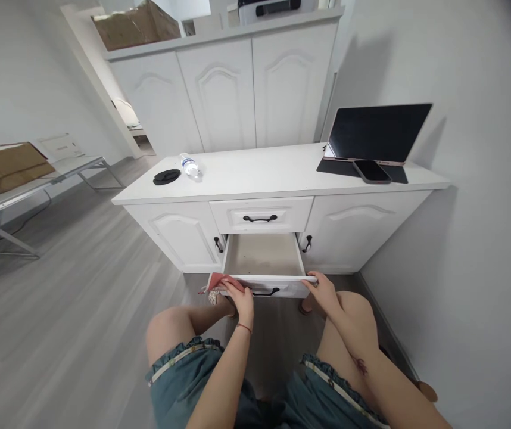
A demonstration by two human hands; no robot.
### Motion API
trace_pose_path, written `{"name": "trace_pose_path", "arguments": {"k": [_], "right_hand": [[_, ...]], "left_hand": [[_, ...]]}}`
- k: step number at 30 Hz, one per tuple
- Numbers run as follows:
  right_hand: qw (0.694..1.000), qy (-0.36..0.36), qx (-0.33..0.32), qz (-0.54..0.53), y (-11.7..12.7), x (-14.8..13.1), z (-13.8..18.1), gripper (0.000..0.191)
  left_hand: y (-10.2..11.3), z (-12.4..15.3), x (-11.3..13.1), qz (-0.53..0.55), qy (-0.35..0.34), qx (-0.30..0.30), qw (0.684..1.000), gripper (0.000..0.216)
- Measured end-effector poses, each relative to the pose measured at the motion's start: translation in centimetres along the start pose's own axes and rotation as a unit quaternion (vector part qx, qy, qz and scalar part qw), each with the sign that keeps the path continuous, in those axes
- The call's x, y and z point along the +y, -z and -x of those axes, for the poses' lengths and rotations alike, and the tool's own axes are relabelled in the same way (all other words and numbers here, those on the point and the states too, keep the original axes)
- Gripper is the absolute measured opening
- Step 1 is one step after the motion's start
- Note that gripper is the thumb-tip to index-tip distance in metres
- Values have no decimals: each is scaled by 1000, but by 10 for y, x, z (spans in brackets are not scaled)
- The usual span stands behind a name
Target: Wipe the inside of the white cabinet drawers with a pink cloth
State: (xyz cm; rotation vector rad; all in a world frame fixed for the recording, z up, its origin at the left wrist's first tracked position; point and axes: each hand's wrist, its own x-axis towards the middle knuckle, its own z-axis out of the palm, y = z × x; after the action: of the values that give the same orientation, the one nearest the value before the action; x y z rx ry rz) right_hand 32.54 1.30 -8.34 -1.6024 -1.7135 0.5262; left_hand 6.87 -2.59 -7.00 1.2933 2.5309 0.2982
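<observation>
The lower drawer [262, 279] of a white cabinet [273, 173] is pulled out and its inside looks bare. My left hand [239, 296] presses a reddish cloth [223, 282] against the drawer's front rim at the left, fingers closed on the cloth. My right hand [322, 289] rests on the rim's right corner with its fingers curled over the edge. A black handle [265, 292] on the drawer front shows between my hands. My knees are on either side below the drawer.
On the cabinet top lie a lying water bottle [189, 165], a black round lid [167, 176], a tablet on a stand [374, 134] and a phone [371, 171]. An upper drawer [261, 214] stays closed. A folding table with a cardboard box [8, 167] stands at the left. The wall is close on the right.
</observation>
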Motion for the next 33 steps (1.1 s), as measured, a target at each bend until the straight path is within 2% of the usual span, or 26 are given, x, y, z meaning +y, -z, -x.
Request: {"name": "trace_pose_path", "arguments": {"k": [4, 8, 13, 15, 17, 20, 25, 28, 30, 33], "right_hand": [[999, -40, -13, -19, 3, 0, -6, 51], [995, -84, -24, -57, 11, -1, -11, 54], [988, -116, -35, -93, 16, -5, -14, 58], [986, -126, -32, -103, 16, -6, -14, 60], [985, -130, -29, -112, 16, -6, -15, 60], [983, -126, -32, -129, 16, -3, -16, 58], [981, -131, -30, -140, 13, 3, -16, 58], [983, -126, -28, -131, 13, 3, -17, 59], [983, -125, -33, -133, 14, 2, -16, 59], [982, -130, -35, -132, 15, 0, -16, 59]], "left_hand": [[-17, 19, 34, 31, -17, 2, 999, 84], [-34, 39, 57, 6, -72, -2, 997, 83], [-61, 56, 69, 13, -137, -15, 990, 81], [-76, 62, 68, 14, -186, -22, 982, 76], [-93, 66, 63, -3, -268, -23, 963, 72], [-111, 66, 54, -52, -410, 7, 911, 70], [-116, 48, 49, -111, -572, 51, 811, 57], [-118, 38, 54, -139, -622, 44, 769, 54], [-124, 33, 56, -146, -640, 17, 754, 53], [-138, 25, 53, -89, -640, -54, 762, 60]]}}
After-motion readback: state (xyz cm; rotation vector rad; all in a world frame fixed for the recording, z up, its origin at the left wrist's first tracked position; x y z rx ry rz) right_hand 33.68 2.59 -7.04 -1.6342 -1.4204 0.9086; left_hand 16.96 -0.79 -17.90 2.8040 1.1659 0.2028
